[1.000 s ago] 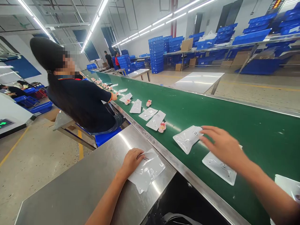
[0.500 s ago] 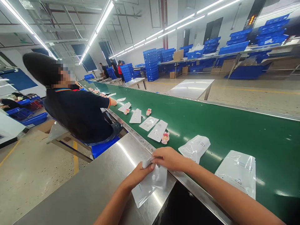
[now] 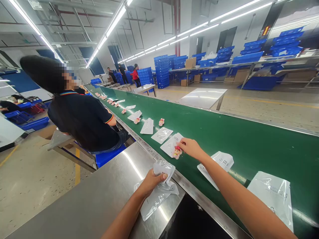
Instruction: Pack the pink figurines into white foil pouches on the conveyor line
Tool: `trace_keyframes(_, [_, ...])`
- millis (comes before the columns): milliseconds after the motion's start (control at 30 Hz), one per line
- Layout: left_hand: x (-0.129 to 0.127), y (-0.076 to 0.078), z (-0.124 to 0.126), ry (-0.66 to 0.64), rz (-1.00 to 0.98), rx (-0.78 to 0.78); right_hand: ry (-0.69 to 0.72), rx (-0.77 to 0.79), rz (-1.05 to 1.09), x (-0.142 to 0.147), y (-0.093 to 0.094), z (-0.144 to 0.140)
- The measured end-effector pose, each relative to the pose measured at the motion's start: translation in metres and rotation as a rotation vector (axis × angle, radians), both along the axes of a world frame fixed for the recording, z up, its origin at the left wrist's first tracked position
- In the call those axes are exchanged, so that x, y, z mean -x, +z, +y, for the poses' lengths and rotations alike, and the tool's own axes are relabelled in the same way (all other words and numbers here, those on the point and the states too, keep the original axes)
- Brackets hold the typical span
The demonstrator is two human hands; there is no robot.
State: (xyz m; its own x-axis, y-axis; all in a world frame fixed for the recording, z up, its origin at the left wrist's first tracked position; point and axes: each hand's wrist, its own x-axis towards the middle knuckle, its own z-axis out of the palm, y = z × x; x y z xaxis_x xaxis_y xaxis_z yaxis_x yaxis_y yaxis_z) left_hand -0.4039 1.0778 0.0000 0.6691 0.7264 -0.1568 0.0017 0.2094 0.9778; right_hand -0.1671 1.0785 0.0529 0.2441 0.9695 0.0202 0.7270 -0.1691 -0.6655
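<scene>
My left hand [image 3: 151, 182] is closed on a white plastic pouch [image 3: 164, 168], with the thumb pressed over it. Beneath that pouch, another clear-and-white pouch [image 3: 153, 204] lies on the metal table. My right hand [image 3: 191, 148] reaches over the green belt, its fingers pinched at the edge of a small pink toy figure [image 3: 176, 152] with a red top. The figure overlaps a flat white pouch [image 3: 167, 147] on the belt. Further pouches lie near my right forearm, one bulging pouch [image 3: 221, 160] partly behind it and a larger pouch [image 3: 274, 189] beyond.
The green conveyor belt [image 3: 236, 132] runs from far left to near right, carrying more pouches and pink figures. A co-worker [image 3: 79, 116] sits at left beside the belt. The steel table [image 3: 94, 199] is before me. Stacked blue crates [image 3: 161, 71] stand behind.
My right hand has left the pouch at my left hand and moved up and right onto the pink figure. The left hand keeps the pouch. Items on the belt have shifted slightly toward the right.
</scene>
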Motion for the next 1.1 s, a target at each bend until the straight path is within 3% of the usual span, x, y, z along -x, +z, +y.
trace_keyframes(167, [-0.005,0.004,-0.004,0.008,0.061,-0.133,0.080,-0.209,0.419,0.025,0.035,-0.036])
trace_keyframes(233, [-0.006,0.008,-0.006,-0.001,0.080,-0.176,0.122,-0.225,0.474,0.034,0.042,-0.045])
trace_keyframes(500, [-0.010,0.025,-0.016,-0.081,0.027,-0.124,0.229,-0.235,0.008,0.057,0.044,-0.071])
trace_keyframes(600, [-0.013,0.033,-0.018,-0.075,0.002,-0.136,0.254,-0.356,-0.171,0.061,0.042,-0.078])
trace_keyframes(733, [-0.020,0.042,-0.026,-0.045,-0.010,-0.246,0.418,-0.529,-0.318,0.063,0.039,-0.095])
trace_keyframes(867, [-0.030,0.051,-0.043,-0.074,0.097,-0.409,0.464,-0.396,-0.298,0.062,0.036,-0.116])
trace_keyframes(1000, [-0.018,0.061,-0.042,-0.294,0.113,-0.474,0.480,-0.280,-0.104,0.038,0.040,-0.131])
trace_keyframes(1033, [-0.010,0.060,-0.037,-0.292,0.132,-0.480,0.441,-0.253,-0.058,0.026,0.041,-0.133])
trace_keyframes(1100, [0.010,0.052,-0.022,-0.153,0.279,-0.561,0.271,-0.187,-0.063,0.000,0.041,-0.136])
